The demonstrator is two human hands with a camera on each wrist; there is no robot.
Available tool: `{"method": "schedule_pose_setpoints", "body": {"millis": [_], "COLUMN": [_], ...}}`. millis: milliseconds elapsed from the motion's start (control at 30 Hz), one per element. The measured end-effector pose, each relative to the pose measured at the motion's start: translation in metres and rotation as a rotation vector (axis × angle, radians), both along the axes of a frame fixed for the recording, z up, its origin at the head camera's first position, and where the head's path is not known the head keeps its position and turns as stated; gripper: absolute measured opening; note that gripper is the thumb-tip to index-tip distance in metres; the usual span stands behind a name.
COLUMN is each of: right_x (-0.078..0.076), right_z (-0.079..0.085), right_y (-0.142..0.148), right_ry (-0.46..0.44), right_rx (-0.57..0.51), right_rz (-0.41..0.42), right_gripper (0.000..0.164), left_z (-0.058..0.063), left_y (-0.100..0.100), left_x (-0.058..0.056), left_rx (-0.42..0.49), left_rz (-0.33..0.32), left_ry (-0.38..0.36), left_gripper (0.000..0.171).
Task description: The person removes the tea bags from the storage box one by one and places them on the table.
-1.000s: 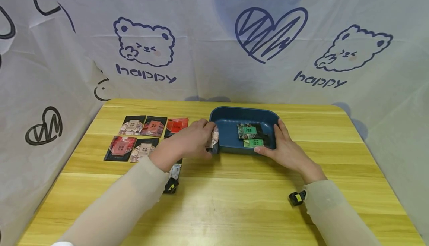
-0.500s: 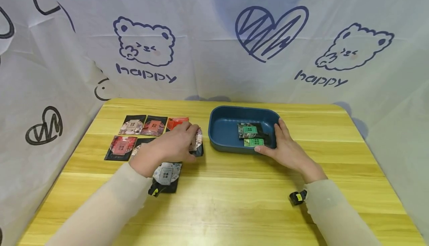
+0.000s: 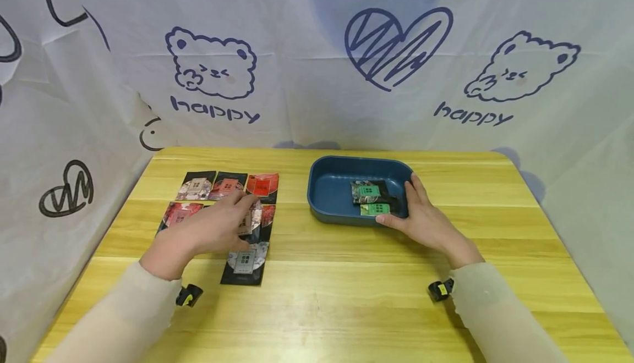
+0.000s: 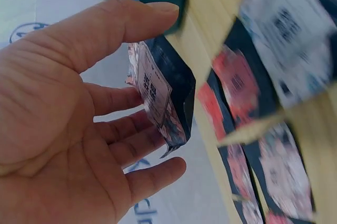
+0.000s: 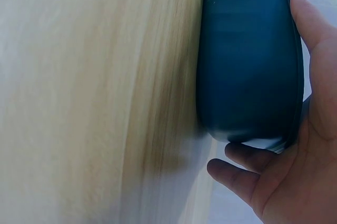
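My left hand (image 3: 210, 228) pinches a black sachet with a pale pink label (image 4: 155, 90) between thumb and fingers. It hovers over laid-out sachets on the left of the table. Just in front of the hand lies a black sachet with a grey-white label (image 3: 244, 264). At centre right, my right hand (image 3: 430, 224) grips the right end of a dark blue tray (image 3: 324, 190), thumb at the near rim and fingers round the outer side. Two sachets with green labels lie inside, one (image 3: 367, 191) partly over the other (image 3: 375, 209). In the right wrist view, only the tray's outer wall (image 5: 250, 56) shows.
Behind my left hand, a back row holds a pale-label sachet (image 3: 195, 187), a dark red one (image 3: 229, 186) and a bright red one (image 3: 262, 185). A red-label sachet (image 3: 178, 214) is partly covered by the hand. A printed cloth (image 3: 307, 77) hangs behind the wooden table (image 3: 346, 297).
My left hand has moved left from beside the tray to over the laid-out sachets, carrying the pale-label sachet with it. My right hand and the tray have stayed in place.
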State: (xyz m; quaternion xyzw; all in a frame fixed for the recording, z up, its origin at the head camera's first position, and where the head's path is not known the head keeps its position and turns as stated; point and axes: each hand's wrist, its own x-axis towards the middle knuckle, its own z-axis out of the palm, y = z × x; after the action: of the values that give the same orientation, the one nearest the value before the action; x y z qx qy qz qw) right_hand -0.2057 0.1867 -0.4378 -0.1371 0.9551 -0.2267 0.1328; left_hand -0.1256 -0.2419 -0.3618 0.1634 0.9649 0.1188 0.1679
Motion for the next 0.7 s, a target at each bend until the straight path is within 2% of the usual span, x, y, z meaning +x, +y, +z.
{"method": "schedule_pose_setpoints", "body": {"millis": [200,433,700], "right_x": [0.000,-0.001,-0.001], "right_z": [0.000,-0.001,-0.001], "right_y": [0.001,0.001,0.000], "right_ry": [-0.003,-0.002,0.001], "right_rx": [-0.001,0.001,0.003], "right_rz": [-0.005,0.001,0.003], "right_gripper": [0.130,0.130,0.130], "left_z": [-0.006,-0.018,-0.033], "left_y": [-0.023,-0.044,-0.061], "left_x": [0.015,0.028,0.040], "left_rx": [-0.054,-0.071,-0.082], "left_rz": [0.021,0.046,0.024], "left_ry": [0.009,0.039,0.085], "left_gripper": [0.102,0.101,0.099]}}
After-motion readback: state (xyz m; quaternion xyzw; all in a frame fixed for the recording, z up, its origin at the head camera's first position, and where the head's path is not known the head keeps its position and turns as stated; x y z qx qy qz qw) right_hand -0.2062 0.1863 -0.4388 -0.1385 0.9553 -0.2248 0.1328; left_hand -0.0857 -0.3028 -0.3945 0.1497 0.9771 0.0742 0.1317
